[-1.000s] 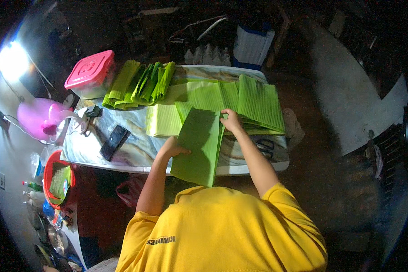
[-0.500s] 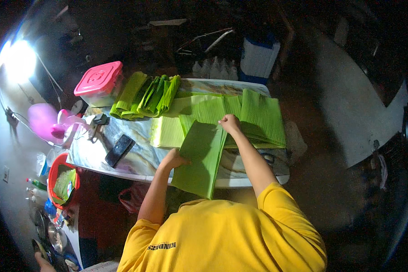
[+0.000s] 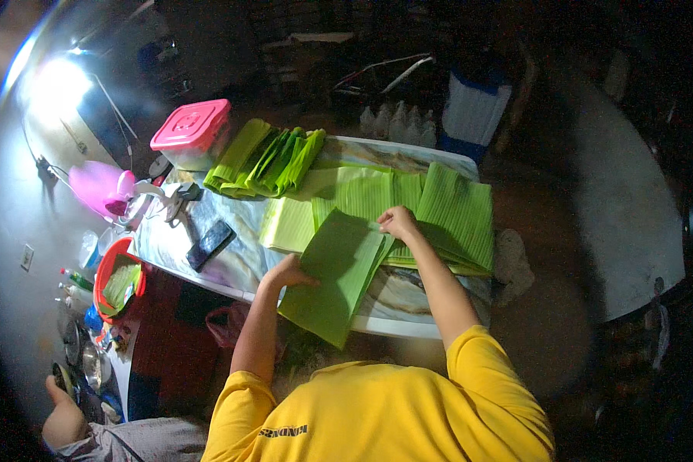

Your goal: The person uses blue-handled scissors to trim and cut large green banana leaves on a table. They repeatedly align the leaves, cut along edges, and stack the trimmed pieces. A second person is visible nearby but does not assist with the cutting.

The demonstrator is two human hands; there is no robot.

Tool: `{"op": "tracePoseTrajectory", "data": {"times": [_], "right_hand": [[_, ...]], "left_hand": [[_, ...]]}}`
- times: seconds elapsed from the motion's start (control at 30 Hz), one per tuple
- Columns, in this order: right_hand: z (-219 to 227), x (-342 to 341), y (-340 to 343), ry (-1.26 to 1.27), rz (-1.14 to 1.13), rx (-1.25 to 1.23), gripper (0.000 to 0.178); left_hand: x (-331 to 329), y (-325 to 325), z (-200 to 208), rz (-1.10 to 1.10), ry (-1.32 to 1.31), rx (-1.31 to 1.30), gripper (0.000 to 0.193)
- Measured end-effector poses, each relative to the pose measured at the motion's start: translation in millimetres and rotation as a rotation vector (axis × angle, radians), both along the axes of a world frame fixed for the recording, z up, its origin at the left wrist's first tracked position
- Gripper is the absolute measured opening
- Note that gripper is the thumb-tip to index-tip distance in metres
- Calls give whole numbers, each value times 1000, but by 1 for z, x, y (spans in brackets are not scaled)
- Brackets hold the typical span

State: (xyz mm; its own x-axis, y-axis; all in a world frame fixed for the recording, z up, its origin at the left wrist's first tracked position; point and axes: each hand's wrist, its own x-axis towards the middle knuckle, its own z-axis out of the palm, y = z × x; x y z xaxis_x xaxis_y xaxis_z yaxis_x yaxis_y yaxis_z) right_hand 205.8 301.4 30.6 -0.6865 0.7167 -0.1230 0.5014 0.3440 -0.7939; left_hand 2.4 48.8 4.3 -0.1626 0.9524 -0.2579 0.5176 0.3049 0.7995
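Green leaf sheet (image 3: 331, 269) held across tabletop's (image 3: 396, 327) front edge.
L grip (image 3: 286, 272) clasps its left side, R grip (image 3: 398, 223) pinches far-right corner; phone (image 3: 211, 245) nr front-left corner.

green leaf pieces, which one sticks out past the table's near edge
The leaf held by the left hand and right hand; the folded bundle and spread stack lie farther back on the table.

The right hand (image 3: 398, 222) pinches above the lower left hand (image 3: 286, 271).
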Motion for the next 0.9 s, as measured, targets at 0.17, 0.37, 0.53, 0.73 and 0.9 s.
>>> {"op": "tracePoseTrajectory", "data": {"times": [0.17, 0.37, 0.53, 0.73, 0.9], "right_hand": [[13, 11, -9, -137, 31, 190, 17], [27, 29, 16, -43, -44, 471, 13], [99, 81, -19, 349, 256, -210, 4], [57, 111, -200, -181, 1150, 8, 52], [40, 138, -187, -11, 941, 52, 58]], "left_hand": [[-5, 2, -5, -96, 164, -4, 67], [-19, 4, -27, -97, 194, -29, 65], [-7, 5, -8, -47, 176, -58, 62], [-2, 4, -11, -44, 93, 99, 59], [8, -6, 2, 34, 90, 113, 56]]}}
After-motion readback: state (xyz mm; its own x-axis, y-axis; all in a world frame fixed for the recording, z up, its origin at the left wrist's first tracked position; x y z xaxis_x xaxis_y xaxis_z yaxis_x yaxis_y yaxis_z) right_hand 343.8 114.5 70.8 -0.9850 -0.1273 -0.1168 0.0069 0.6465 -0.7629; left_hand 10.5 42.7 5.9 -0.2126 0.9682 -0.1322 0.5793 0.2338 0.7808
